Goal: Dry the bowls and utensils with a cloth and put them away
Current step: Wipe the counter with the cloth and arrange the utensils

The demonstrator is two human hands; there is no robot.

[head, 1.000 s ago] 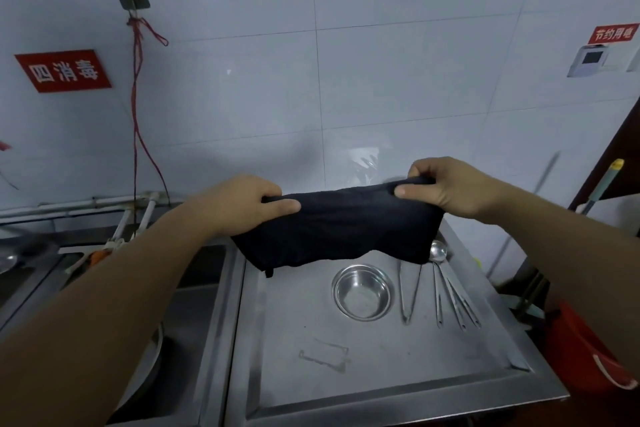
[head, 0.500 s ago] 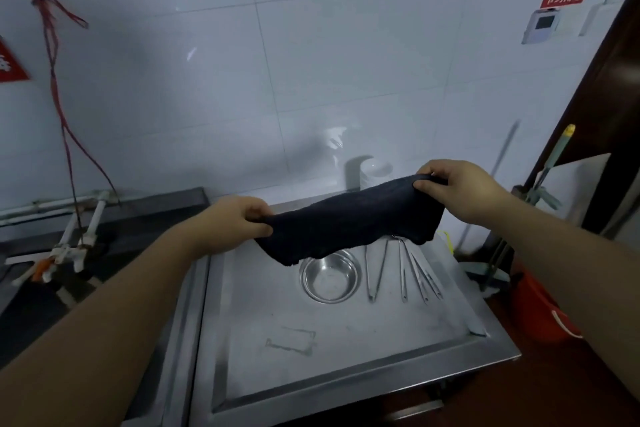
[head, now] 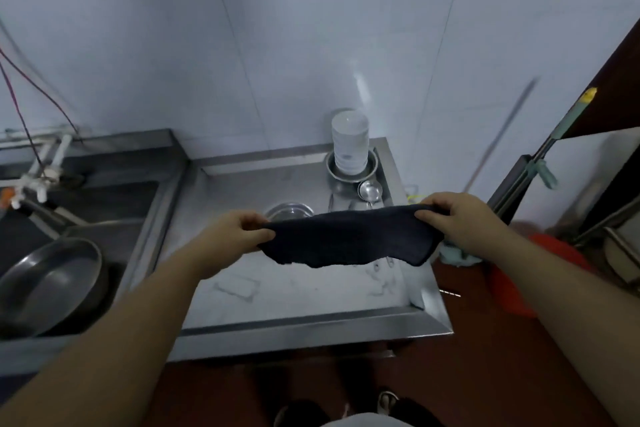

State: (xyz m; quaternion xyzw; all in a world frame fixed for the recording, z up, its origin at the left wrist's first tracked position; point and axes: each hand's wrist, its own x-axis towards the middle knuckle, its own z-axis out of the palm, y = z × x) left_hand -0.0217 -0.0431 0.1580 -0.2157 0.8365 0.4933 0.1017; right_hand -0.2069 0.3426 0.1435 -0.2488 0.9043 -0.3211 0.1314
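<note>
A dark cloth (head: 346, 241) is stretched between my hands above the steel draining tray (head: 311, 333). My left hand (head: 232, 232) pinches its left end and my right hand (head: 460, 218) grips its right end. Behind the cloth a small steel bowl (head: 289, 211) shows only its far rim. A ladle (head: 370, 190) and other utensils lie to the right of the bowl, mostly hidden by the cloth. At the tray's back right corner a stack of white bowls (head: 349, 146) stands in a steel bowl (head: 370, 168).
A sink with a large steel pan (head: 48, 284) lies to the left, with a tap (head: 38, 180) above it. A red bucket (head: 540, 274) and a mop handle (head: 554, 135) stand to the right on the dark floor. White tiled wall rises behind.
The view has tilted downward and the cloth now sits lower over the bowl and utensils. The stack of white bowls has come into sight. Both hands still grip the cloth.
</note>
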